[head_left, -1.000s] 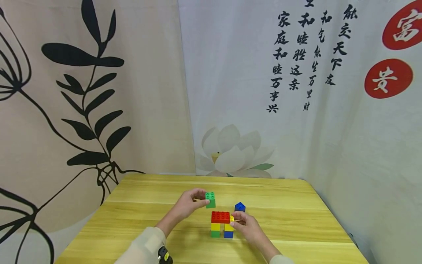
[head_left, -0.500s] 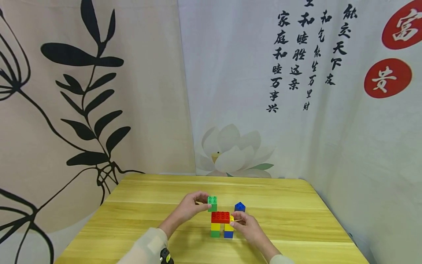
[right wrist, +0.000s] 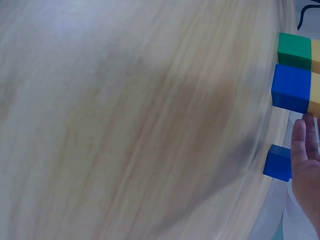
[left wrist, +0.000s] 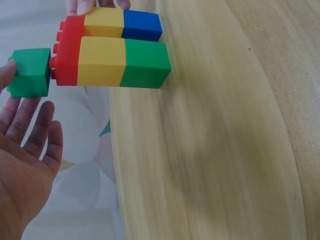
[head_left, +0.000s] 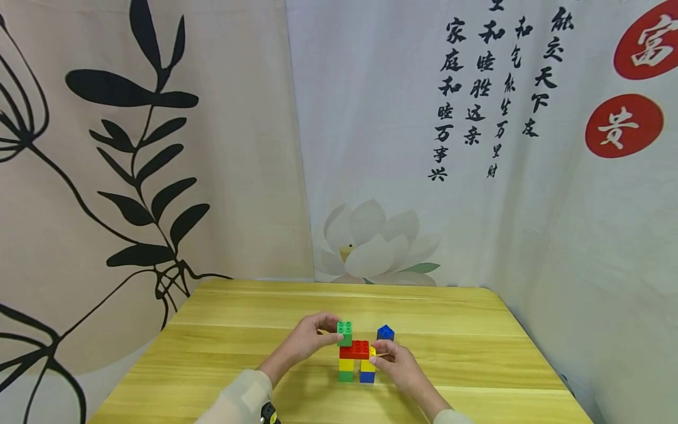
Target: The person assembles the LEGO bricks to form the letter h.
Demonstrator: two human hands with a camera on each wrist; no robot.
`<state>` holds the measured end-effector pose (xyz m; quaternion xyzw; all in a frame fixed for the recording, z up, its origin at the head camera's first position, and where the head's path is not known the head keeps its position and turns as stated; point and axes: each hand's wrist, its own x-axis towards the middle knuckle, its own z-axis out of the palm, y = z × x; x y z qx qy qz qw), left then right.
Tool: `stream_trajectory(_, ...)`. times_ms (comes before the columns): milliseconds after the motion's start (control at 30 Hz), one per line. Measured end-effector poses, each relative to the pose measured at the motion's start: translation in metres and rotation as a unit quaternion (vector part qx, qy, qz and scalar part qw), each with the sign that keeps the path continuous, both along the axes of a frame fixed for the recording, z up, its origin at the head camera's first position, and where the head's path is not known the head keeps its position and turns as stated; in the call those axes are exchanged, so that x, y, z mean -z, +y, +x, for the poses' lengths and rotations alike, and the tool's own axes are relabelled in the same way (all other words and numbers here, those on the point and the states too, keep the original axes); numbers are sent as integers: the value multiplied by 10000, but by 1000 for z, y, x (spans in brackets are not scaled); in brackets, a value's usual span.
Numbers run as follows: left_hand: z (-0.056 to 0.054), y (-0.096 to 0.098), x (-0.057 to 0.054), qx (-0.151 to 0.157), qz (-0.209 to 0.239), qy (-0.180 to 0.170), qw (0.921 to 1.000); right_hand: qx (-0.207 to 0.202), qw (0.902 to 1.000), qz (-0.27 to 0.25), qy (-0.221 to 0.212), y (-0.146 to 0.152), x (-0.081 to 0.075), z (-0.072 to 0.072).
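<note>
Left grip (head_left: 312,338) pinches the green block (head_left: 345,334) at the left end of the red block (head_left: 355,352), over its studs, in the head view; right grip (head_left: 397,362) holds the right yellow block (head_left: 368,365) under the red block's other end. Setting green onto red seems to be the step in hand, and the next move likely calls for matching studs and pressing straight down while the right side stays braced. Against the frames of half a second and a second ago, the green block has come lower and a little rightward, down to the red block; the right grip has stayed put, as has the blue piece (head_left: 385,333) behind and right of the red block. Left wrist view: red studs show beside the green block's underside, so it looks not yet seated; the lower green block (left wrist: 147,65) ends the near leg below the red block. Right wrist view: fingertips touch yellow just above the blue block (right wrist: 291,88) on the counter (right wrist: 125,125); the red block is out of sight.
</note>
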<state>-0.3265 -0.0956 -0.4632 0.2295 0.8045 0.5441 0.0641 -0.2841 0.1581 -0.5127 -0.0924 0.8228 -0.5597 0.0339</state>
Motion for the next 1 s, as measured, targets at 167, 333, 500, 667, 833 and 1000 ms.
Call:
stream_trajectory(167, 1, 1, 2, 85, 10, -66, 9999, 2, 10000, -17, 19, 0, 0, 0)
stream_trajectory(333, 0, 3, 4, 116, -105, -110, 9998, -11, 10000, -51, 10, 0, 2, -1)
stream_trajectory(500, 0, 3, 3, 173, -189, -86, 9996, -32, 9999, -114, 42, 1, 2, -1)
stream_trajectory(667, 2, 3, 3, 178, -115, -48, 9998, -79, 9997, -224, 113, 2, 1, -1)
stream_trajectory(833, 2, 4, 7, 60, -42, -42, 10000, -73, 9997, -215, 106, 2, 1, 0)
stream_trajectory(1000, 2, 5, 9, 27, -59, 45, 10000, -70, 9998, -199, 33, 1, 1, 0)
